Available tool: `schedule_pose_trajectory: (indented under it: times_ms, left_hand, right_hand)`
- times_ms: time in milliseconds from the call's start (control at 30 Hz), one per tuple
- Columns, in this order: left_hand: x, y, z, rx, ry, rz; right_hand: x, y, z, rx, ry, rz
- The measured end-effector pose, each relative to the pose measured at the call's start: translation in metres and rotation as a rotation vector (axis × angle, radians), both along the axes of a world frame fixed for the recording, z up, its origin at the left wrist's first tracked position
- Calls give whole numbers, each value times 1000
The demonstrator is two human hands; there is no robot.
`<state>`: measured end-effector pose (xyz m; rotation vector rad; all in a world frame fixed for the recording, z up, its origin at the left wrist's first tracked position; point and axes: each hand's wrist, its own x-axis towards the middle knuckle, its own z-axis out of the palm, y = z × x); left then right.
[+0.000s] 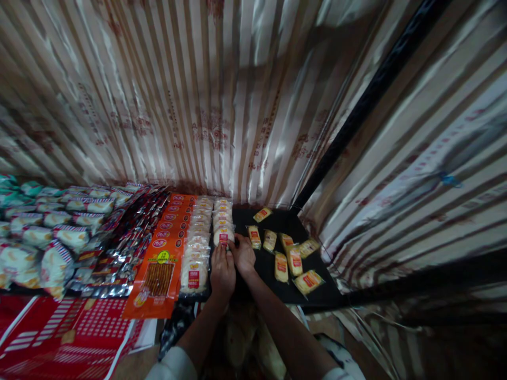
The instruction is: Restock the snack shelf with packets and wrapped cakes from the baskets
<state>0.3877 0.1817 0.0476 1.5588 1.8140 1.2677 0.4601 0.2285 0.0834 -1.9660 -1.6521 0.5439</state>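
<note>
Both hands meet at the front end of a row of white rice cracker packets (pixel 223 216) on the black shelf (pixel 261 287). My left hand (pixel 222 269) has its fingertips on the front packet (pixel 224 237), which has a red label. From the right, my right hand (pixel 243 255) curls its fingers against that same packet's edge. Just left of them runs a second row of similar packets (pixel 194 277). Several small yellow-wrapped snack packets (pixel 281 267) lie scattered to the right of my right hand.
Orange snack bags (pixel 161 279) overlap in a line further left, beside dark shiny packets (pixel 114 250) and white-green packets (pixel 73 237). Striped sheeting (pixel 222 105) hangs behind the shelf. A black post (pixel 348 121) slants up at the right. A red printed bag (pixel 79 338) is below left.
</note>
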Motion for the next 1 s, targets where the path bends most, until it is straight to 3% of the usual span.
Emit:
schedule_pose_trajectory:
  times_ms: [200, 333, 433, 567, 700, 800, 900, 1000]
  left_hand:
    - [3, -1, 4, -25, 46, -21]
    - [2, -10, 15, 8, 59, -16]
    - [-1, -30, 26, 36, 55, -40]
    - [-1, -79, 30, 47, 13, -77]
    - [-1, -136, 15, -36, -58, -169]
    - [-7, -159, -4, -172, -58, -119]
    - [-16, -156, -20, -320, -40, -69]
    - [-26, -138, -30, -450, -26, -15]
  right_hand:
    - [-1, 0, 1, -45, -35, -2]
    - [0, -5, -1, 34, 45, -15]
    - [4, -18, -3, 153, 160, 11]
    - [13, -54, -6, 286, 302, 24]
    - [22, -110, -11, 262, 472, 82]
    - [23, -150, -20, 149, 421, 203]
    - [19, -172, -32, 13, 213, 381]
    - [9, -173, -41, -108, -6, 466]
